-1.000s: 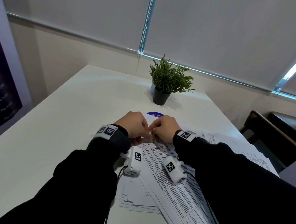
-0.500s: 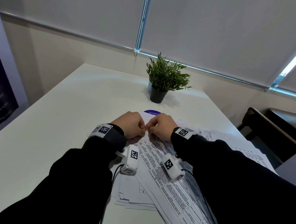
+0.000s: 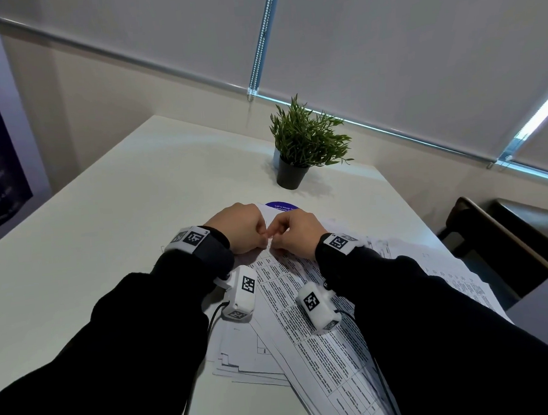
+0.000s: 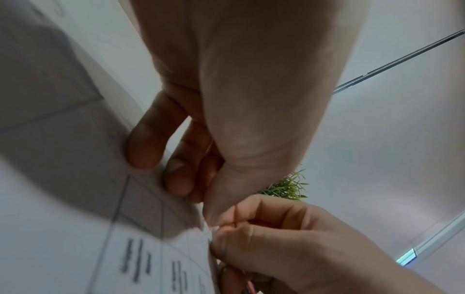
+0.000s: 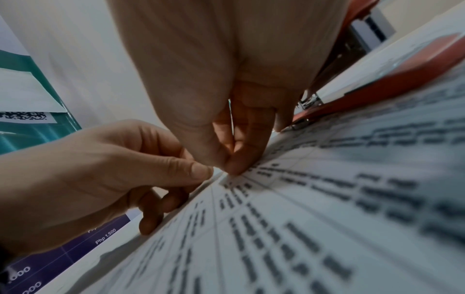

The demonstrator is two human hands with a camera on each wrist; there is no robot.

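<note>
My left hand (image 3: 235, 228) and right hand (image 3: 294, 234) still pinch the top corner of the printed sheets (image 3: 321, 347), barely shifted, so I judge the corner work unfinished.

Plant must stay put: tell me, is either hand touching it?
No, the left hand and right hand pinch the printed sheet, apart from the potted plant.

A white table (image 3: 108, 216) bears a potted plant (image 3: 305, 142) beneath drawn grey roller blinds (image 3: 401, 58), dark chair (image 3: 503, 243) alongside.
</note>
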